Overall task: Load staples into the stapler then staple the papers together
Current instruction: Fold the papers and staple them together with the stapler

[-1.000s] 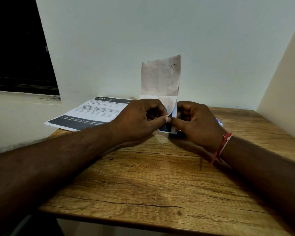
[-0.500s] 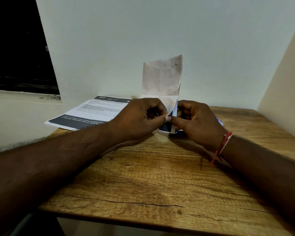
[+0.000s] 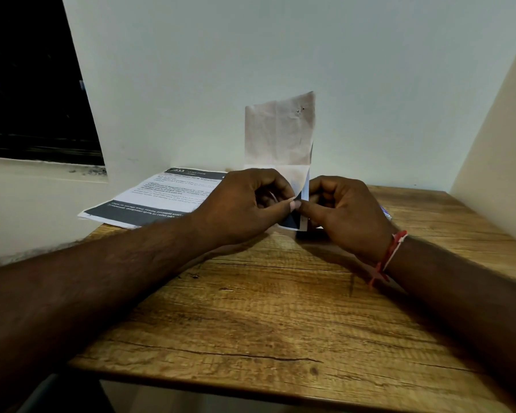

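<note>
Left hand (image 3: 242,204) and right hand (image 3: 346,210): both pinching creased pale folded paper (image 3: 280,135), upright at twelve o'clock. Step, likely: squaring it. Stapler unseen; next move needs it found.

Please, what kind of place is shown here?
Probably a small desk nook in a plain room; home or office, I cannot tell. A wooden table with printed papers stands in a corner of bare white walls, with a dark window at left.
</note>
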The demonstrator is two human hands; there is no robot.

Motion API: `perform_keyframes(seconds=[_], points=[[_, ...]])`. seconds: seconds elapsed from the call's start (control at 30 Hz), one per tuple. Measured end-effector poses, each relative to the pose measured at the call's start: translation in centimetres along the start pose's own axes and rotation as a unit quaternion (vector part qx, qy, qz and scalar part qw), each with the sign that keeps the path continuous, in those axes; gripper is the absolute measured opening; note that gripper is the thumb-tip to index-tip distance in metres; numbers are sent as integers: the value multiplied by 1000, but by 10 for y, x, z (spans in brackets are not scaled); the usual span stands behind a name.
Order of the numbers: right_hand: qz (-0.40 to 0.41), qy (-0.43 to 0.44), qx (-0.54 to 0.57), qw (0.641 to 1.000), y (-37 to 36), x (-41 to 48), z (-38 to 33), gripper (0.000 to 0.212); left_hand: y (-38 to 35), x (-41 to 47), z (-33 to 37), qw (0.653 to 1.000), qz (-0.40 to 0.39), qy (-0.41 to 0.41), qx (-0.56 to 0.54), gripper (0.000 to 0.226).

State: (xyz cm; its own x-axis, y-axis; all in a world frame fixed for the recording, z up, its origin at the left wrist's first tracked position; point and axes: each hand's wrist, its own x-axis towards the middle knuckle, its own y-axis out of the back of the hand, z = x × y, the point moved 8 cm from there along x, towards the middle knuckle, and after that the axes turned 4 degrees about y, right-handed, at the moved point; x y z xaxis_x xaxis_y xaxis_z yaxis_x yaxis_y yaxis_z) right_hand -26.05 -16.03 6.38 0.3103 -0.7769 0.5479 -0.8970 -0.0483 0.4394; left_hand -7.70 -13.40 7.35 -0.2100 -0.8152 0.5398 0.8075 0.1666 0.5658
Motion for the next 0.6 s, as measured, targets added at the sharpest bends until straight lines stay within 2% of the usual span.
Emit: perform_keyframes(seconds=[0.13,0.6], points=[[-4,-4,-17,1000,1,-1,-2,7,1,1,1,1000,-3,-10,10,8],[2,-21,-31,999,3,-3,-7,7,3,-1,2,1000,6,-14,8,6]])
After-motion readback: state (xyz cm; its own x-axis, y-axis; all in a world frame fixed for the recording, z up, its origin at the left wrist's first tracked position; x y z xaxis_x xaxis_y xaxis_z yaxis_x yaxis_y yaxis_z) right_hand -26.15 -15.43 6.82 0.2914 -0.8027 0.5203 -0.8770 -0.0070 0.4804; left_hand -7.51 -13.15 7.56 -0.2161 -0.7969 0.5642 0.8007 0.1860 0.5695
